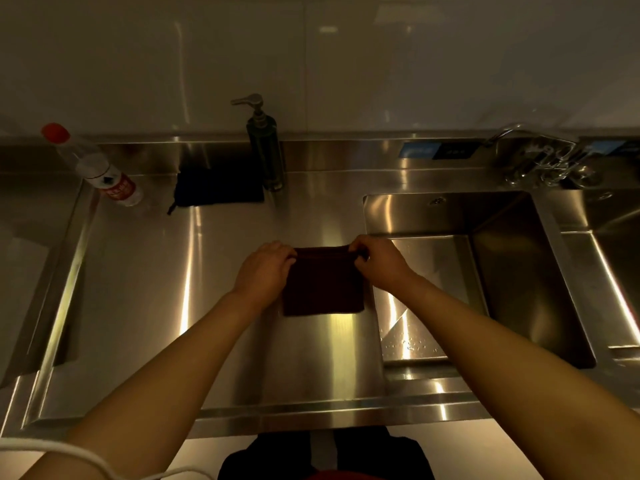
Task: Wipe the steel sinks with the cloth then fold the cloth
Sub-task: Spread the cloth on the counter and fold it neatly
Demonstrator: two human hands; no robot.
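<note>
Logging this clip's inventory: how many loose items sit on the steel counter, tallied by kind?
Cloths: 2, the dark red cloth pinched at its far edge by the left hand and right hand, and a black cloth by the backsplash
Bottles: 2, a red-capped bottle and a pump dispenser
Total: 4

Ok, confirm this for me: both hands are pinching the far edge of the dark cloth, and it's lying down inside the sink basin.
Not quite. In the head view the left hand and right hand do pinch the far edge of the dark cloth, but it lies on the flat steel counter, left of the sink basin, not inside it.
</note>
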